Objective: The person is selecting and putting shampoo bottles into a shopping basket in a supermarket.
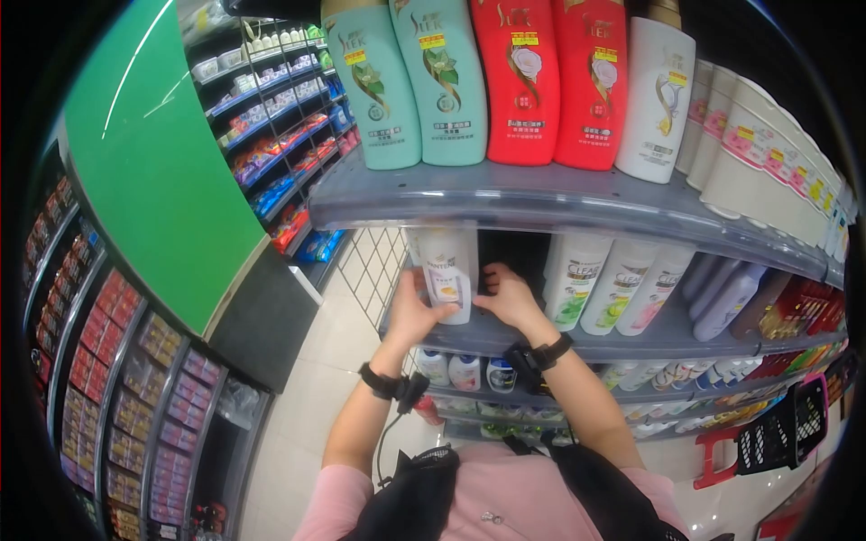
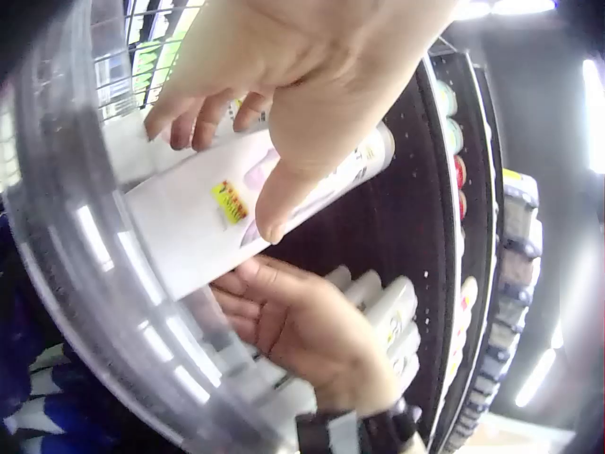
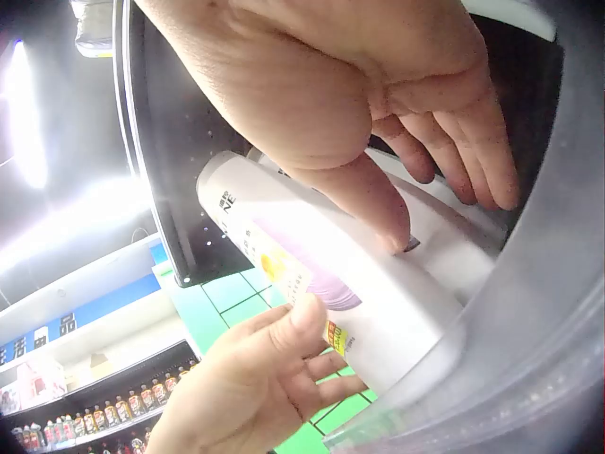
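Observation:
A white Pantene shampoo bottle (image 1: 443,255) with a purple and orange label stands at the left end of the middle shelf. My left hand (image 1: 414,309) grips its left side, thumb across the front and fingers round the far side. On the other side, my right hand (image 1: 511,300) has its thumb at the bottle's edge. In the right wrist view, the right fingers (image 3: 456,156) extend loosely beside a second white bottle (image 3: 442,219) just behind. A yellow price sticker (image 2: 229,201) shows low on the front bottle in the left wrist view.
White Clear shampoo bottles (image 1: 616,284) stand to the right on the same shelf. The upper shelf's edge (image 1: 532,212) overhangs, bearing green, red and white Slek bottles. A wire grid (image 1: 365,270) borders the left end, and a clear lip (image 2: 123,274) runs along the shelf front.

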The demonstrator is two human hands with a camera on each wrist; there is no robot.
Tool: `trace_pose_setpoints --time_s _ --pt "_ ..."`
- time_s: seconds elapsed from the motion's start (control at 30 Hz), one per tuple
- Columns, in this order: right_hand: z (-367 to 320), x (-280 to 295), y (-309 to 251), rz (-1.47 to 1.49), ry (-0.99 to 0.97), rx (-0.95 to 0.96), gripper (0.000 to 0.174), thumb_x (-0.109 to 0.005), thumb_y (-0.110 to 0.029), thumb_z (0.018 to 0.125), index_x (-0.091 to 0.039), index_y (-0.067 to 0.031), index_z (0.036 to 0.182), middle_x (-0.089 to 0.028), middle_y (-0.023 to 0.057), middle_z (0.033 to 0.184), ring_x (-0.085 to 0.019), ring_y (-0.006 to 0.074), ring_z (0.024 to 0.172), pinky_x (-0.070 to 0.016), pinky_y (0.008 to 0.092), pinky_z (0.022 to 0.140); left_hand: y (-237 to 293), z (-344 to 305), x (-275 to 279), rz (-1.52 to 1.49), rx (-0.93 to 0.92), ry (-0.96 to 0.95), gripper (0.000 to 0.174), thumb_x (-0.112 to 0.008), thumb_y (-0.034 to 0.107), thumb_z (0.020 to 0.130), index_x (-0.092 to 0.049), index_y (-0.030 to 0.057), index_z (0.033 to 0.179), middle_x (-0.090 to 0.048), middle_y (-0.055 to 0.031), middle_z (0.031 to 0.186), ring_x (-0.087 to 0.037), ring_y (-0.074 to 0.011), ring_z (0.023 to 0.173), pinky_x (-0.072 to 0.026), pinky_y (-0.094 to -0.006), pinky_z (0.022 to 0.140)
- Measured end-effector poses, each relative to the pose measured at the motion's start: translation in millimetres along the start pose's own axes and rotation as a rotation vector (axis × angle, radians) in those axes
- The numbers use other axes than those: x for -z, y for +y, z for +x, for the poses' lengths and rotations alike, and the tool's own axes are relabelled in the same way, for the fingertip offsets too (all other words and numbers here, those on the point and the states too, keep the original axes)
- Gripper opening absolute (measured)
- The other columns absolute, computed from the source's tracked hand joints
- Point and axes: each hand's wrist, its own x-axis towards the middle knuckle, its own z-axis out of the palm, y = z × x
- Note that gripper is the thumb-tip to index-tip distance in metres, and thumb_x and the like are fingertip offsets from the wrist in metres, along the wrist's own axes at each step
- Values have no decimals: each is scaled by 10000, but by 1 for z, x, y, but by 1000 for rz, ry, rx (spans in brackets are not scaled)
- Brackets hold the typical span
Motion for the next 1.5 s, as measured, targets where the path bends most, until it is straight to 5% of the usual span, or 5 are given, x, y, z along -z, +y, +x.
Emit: trace_pose_setpoints --time_s 0.07,0.37,1.17,1.23,1.5 --pt "7 -2 0 9 11 5 580 -760 -124 676 -507 15 1179 -635 200 1064 -635 284 991 -515 354 843 9 -16 -11 308 46 71 701 -826 110 635 -377 -30 1154 -612 -186 1038 -608 -300 1006 -495 -375 838" --pt "27 -8 5 47 -70 -20 608 -741 -129 677 -491 20 1212 -600 213 1143 -592 343 1054 -480 386 874 1 -23 -31 549 68 120 704 -844 213 640 -371 -25 1105 -627 -242 980 -631 -394 907 -509 -422 734" --pt "19 -27 10 6 -12 25 575 -697 -102 701 -508 -10 1237 -603 224 1131 -577 371 1064 -469 396 895 -9 -35 -18 508 4 107 664 -799 163 686 -364 -4 1159 -622 -246 999 -605 -417 949 -485 -448 772" --pt "20 -30 11 -64 37 91 513 -675 -81 730 -507 10 1206 -646 186 1074 -633 302 979 -497 353 832 -10 -34 -14 497 11 95 660 -796 157 687 -363 -1 1160 -625 -247 1001 -603 -418 956 -487 -447 773" --pt "18 -28 10 -72 11 78 522 -670 -87 733 -499 12 1216 -640 192 1092 -632 306 987 -495 357 833 -10 -33 -6 375 49 48 581 -773 97 689 -393 -15 1115 -629 -252 970 -604 -420 941 -490 -441 775"
